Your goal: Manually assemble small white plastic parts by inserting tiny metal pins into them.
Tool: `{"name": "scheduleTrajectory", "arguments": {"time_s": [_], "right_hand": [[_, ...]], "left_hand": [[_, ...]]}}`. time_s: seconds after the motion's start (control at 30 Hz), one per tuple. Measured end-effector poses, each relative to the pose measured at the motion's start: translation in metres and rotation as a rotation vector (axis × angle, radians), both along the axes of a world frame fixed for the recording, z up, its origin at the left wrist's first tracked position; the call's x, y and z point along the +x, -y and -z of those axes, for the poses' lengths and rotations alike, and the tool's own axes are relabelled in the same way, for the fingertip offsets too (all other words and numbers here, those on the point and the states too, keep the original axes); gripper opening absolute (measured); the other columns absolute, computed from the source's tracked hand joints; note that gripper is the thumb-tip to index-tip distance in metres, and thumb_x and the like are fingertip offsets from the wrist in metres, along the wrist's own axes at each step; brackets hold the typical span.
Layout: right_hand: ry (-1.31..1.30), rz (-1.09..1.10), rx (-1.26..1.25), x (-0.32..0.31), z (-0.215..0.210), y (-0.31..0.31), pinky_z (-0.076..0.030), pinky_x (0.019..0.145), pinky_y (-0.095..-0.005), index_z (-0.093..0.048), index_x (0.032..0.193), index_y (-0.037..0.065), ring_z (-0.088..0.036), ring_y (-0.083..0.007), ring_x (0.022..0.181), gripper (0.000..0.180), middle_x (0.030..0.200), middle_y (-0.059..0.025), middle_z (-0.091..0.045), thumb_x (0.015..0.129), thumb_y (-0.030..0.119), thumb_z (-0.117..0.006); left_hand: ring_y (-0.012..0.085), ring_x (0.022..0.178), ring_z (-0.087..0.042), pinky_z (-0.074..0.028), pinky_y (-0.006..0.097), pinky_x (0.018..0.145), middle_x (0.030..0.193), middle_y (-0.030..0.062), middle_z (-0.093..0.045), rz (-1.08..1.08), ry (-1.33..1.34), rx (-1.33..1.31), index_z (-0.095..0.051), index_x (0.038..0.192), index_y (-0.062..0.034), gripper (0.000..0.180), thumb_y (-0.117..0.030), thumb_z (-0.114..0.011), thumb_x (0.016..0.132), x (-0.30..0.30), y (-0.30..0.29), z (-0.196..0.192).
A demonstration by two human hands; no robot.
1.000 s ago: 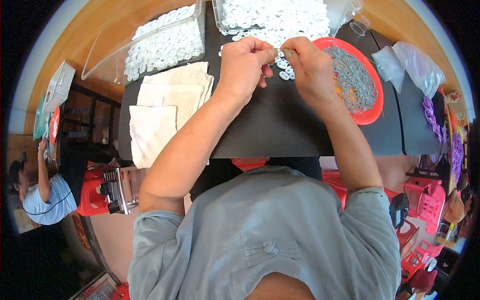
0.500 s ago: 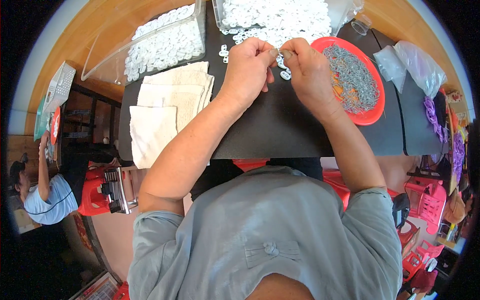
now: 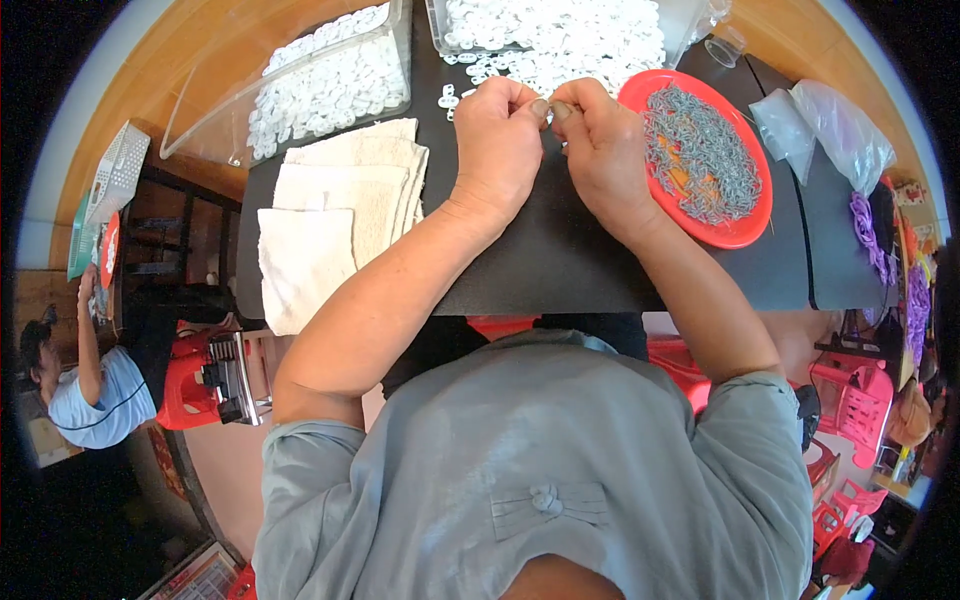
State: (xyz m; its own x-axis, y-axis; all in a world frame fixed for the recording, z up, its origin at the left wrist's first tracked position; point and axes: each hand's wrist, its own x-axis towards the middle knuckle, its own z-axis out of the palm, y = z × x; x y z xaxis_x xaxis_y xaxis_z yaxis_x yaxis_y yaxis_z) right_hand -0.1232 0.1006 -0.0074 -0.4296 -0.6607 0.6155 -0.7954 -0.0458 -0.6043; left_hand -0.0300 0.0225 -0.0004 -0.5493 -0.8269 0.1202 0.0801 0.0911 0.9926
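Note:
Over the far middle of the dark table [image 3: 570,260], my left hand [image 3: 498,145] and my right hand [image 3: 603,150] meet at the fingertips. Both are closed in a pinch, thumbs toward each other. A speck of white shows between them, too small and covered to name. Just beyond lies a heap of small white plastic pieces [image 3: 560,45] with holes in them. Close by my right hand sits a red plate [image 3: 755,225] full of thin grey metal pieces, like small screws or pins [image 3: 710,155].
Folded cream cloths [image 3: 305,250] lie left of my left forearm. Behind them stands a clear bin [image 3: 403,70] of white pieces [image 3: 330,95]. Clear plastic bags [image 3: 840,125] rest at the far right. A co-worker [image 3: 100,385] sits off to the left.
My hands have turned slightly and their fingertips press closer together. The loose white pieces seen between them are now mostly covered by my right hand.

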Motion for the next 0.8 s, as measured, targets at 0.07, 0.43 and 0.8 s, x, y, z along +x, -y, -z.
{"name": "scheduleTrajectory", "arguments": {"time_s": [0.07, 0.43, 0.8], "right_hand": [[0.004, 0.000, -0.009, 0.001, 0.003, 0.001, -0.044, 0.051, -0.0287, -0.058, 0.089, 0.003, -0.057, -0.0142, 0.055, 0.005, 0.062, -0.0065, -0.058, 0.091, 0.006, -0.056], [-0.023, -0.012, -0.135, -0.004, 0.003, 0.002, -0.044, 0.053, -0.0269, -0.061, 0.092, 0.003, -0.056, -0.0122, 0.058, 0.005, 0.066, -0.0078, -0.059, 0.088, 0.002, -0.058], [-0.363, 0.144, -0.061, -0.007, 0.000, 0.000, -0.051, 0.062, -0.0371, -0.062, 0.096, 0.006, -0.065, -0.0300, 0.075, 0.011, 0.087, -0.0108, -0.065, 0.086, 0.006, -0.062]], "left_hand": [[0.0102, 0.053, -0.049, -0.041, 0.028, 0.048, 0.063, 0.0045, -0.055, -0.028, -0.010, -0.063, -0.054, 0.072, 0.0014, 0.013, 0.001, -0.063, 0.082, -0.001, 0.000, 0.003], [0.0100, 0.049, -0.051, -0.039, 0.026, 0.041, 0.065, 0.0045, -0.057, 0.042, -0.036, 0.134, -0.056, 0.077, 0.0003, 0.009, -0.003, -0.059, 0.085, 0.002, -0.004, -0.012], [0.0101, 0.047, -0.052, -0.038, 0.025, 0.037, 0.068, 0.0046, -0.057, 0.093, -0.057, 0.208, -0.055, 0.079, -0.0004, 0.011, -0.007, -0.060, 0.087, 0.003, -0.003, -0.012]]}}
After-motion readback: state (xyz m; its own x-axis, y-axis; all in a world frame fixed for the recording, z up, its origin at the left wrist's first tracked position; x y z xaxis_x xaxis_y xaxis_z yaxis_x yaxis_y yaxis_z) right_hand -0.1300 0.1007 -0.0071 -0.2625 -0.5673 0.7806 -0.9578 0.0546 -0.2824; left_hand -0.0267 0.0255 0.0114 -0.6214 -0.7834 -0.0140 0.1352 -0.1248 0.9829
